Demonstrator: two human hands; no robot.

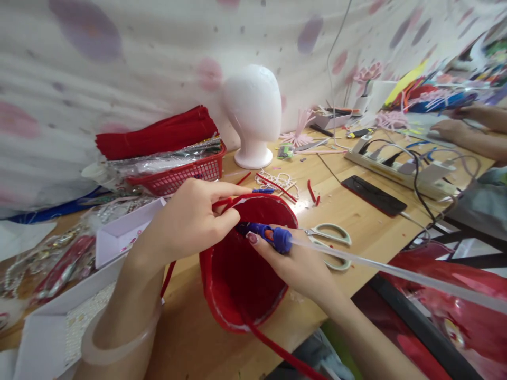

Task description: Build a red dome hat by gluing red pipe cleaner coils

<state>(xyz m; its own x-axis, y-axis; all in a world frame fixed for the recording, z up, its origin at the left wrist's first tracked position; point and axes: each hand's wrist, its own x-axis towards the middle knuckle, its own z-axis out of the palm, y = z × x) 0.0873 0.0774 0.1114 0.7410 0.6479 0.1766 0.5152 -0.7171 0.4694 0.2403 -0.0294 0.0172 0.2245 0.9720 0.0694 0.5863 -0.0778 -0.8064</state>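
Observation:
A hollow red fuzzy cap-like piece (245, 279) lies on the table with its opening toward me and a pale line along its rim. My right hand (295, 264) is closed round a blue hot glue gun (263, 235), whose nozzle points into the opening at the upper left. From its back end runs a long clear glue stick (388, 272). My left hand (198, 216) pinches a red pipe cleaner (224, 203) at the upper left rim. Another red strip (273, 345) trails from the near rim toward me.
A white foam head (253, 111) stands behind, beside a red basket (182, 177) piled with red pipe cleaners. To the right lie scissors (328, 245), a phone (374, 195) and a power strip (400, 171) with cables. White trays (43, 338) flank my left arm. Another person's hands (463, 126) work at far right.

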